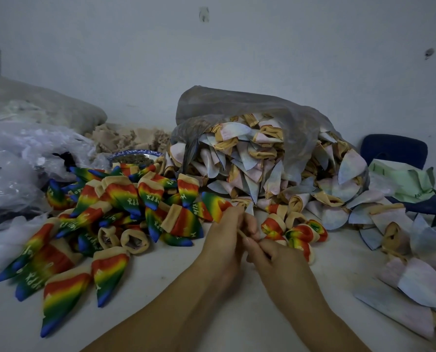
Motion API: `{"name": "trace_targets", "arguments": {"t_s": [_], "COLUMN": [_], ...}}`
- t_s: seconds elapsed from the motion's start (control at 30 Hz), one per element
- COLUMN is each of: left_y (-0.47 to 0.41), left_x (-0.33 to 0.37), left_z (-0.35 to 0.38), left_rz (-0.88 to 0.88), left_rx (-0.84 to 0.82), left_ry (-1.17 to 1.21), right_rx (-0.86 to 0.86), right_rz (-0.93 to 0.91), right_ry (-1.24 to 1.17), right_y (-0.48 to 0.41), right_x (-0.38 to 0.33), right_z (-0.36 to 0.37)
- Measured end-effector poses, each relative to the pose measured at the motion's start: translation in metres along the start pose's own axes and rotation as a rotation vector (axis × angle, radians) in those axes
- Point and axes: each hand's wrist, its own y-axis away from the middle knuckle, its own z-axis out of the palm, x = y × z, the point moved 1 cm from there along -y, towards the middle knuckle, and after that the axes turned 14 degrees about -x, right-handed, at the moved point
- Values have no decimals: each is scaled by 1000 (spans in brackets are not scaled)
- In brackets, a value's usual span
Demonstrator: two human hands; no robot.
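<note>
My left hand (227, 235) and my right hand (275, 255) meet at the middle of the white table (237, 313). Both pinch a rainbow-printed fabric cone (215, 204) by its beige cuff edge; a thin beige strip shows between the fingers. To the left, a heap of finished rainbow cones (105, 219) with white lettering and beige cuffs spreads across the table. Just right of my hands lie a few more rainbow pieces (295, 232).
A grey plastic bag (237, 107) behind my hands spills several inside-out pale cones (262, 168); more lie at the right (415, 275). Clear plastic wrap (21, 161) piles up at the left, a blue-rimmed plate (135, 154) behind the heap, a blue chair (394, 148) at the right.
</note>
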Motion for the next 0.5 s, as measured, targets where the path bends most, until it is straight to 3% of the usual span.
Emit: {"name": "trace_targets", "arguments": {"t_s": [0.2,0.33,0.5], "left_y": [-2,-3,-4], "left_x": [-5,-6,6], "left_z": [-5,-10,-25], "left_rz": [-4,57,116], "left_rx": [-31,60,186], "left_ry": [-20,194,360], "right_rx": [-24,-54,-91], "right_rz": [18,-56,-26], "right_ry": [-51,-14,203], "right_y": [-4,-6,-2], "right_x": [2,6,18], "right_z": [6,-1,-12]}}
